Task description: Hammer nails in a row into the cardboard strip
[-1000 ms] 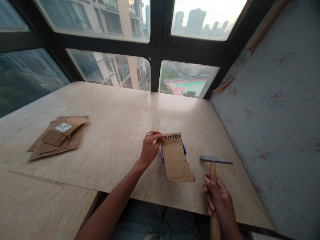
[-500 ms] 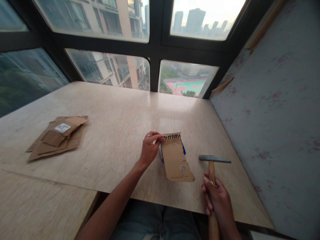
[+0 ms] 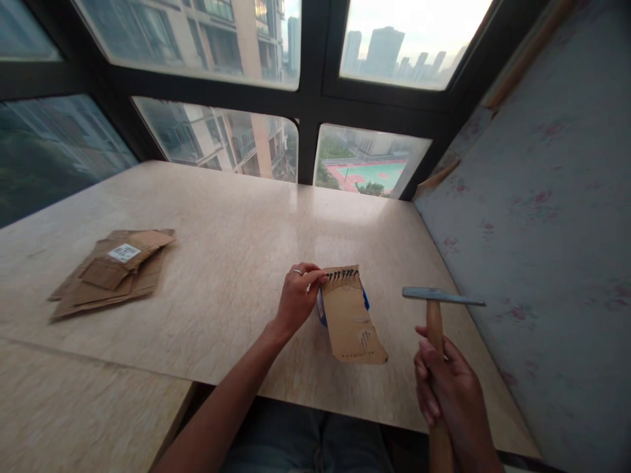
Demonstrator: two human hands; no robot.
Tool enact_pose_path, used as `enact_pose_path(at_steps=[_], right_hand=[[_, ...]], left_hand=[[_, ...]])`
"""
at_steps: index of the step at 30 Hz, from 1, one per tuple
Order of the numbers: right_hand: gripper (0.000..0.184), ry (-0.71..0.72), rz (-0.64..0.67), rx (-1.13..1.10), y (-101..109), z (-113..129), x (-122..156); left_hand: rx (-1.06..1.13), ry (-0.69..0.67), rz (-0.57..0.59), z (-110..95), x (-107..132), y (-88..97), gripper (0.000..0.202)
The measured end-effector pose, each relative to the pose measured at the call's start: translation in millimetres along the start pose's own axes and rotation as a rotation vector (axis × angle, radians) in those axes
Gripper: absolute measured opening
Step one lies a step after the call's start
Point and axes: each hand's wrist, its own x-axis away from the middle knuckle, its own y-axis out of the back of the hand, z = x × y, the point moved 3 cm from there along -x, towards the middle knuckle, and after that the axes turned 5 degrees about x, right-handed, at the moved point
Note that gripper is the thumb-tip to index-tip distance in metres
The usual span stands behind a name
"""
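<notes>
My left hand (image 3: 297, 299), wearing a ring, pinches the upper left corner of a torn piece of cardboard (image 3: 349, 318). A row of several dark nails (image 3: 344, 274) lies slanted along the cardboard's top edge. Small holes and a scuffed patch mark its lower part. Beneath the cardboard, a blue object (image 3: 365, 299) peeks out on both sides; its kind is hidden. To the right, my right hand (image 3: 456, 387) is wrapped around the wooden handle of a hammer (image 3: 434, 322). The grey metal head is raised, apart from the cardboard and nails.
A stack of flattened cardboard (image 3: 142, 279) with a white label lies on the left of the marble-patterned counter (image 3: 236, 230). Dark-framed windows (image 3: 306, 151) close off the back. A floral-papered wall (image 3: 542, 263) bounds the right side. My legs are under the front edge.
My right hand has moved right and the hammer's head has risen. The left hand and cardboard stay nearly in place, with a slight shift of the whole view.
</notes>
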Motion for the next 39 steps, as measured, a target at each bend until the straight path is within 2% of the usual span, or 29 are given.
enact_pose_path(at_steps=[3,6,9,11,15,19,28,35,39], right_hand=[[0.052,0.067,0.089,0.113,-8,41,6],[0.051,0.098,0.265,0.313,-23,77,4],[0.047,0.241,0.436,0.483,-41,102,-3],[0.044,0.357,0.485,0.528,-52,111,-8],[0.036,0.475,0.478,0.581,-72,104,-15],[0.030,0.456,0.557,0.728,-87,89,-22],[0.035,0.361,0.533,0.635,-83,103,-19],[0.039,0.260,0.533,0.617,-82,84,-28],[0.039,0.214,0.514,0.550,-81,75,-31]], left_hand=[[-0.029,-0.002,0.012,-1,-1,0.6,0.014],[-0.046,0.004,0.023,-2,-1,1.0,0.013],[-0.054,0.020,0.031,-3,-1,0.9,0.013],[-0.052,0.023,0.027,-3,-1,0.2,0.014],[0.013,0.019,-0.005,-3,1,-1.4,0.016],[0.024,0.002,0.007,-2,2,-1.9,0.019],[0.082,-0.030,0.008,3,2,-0.5,0.018],[0.223,-0.063,0.012,9,0,1.7,0.014],[0.295,-0.021,0.047,8,-4,4.6,0.009]])
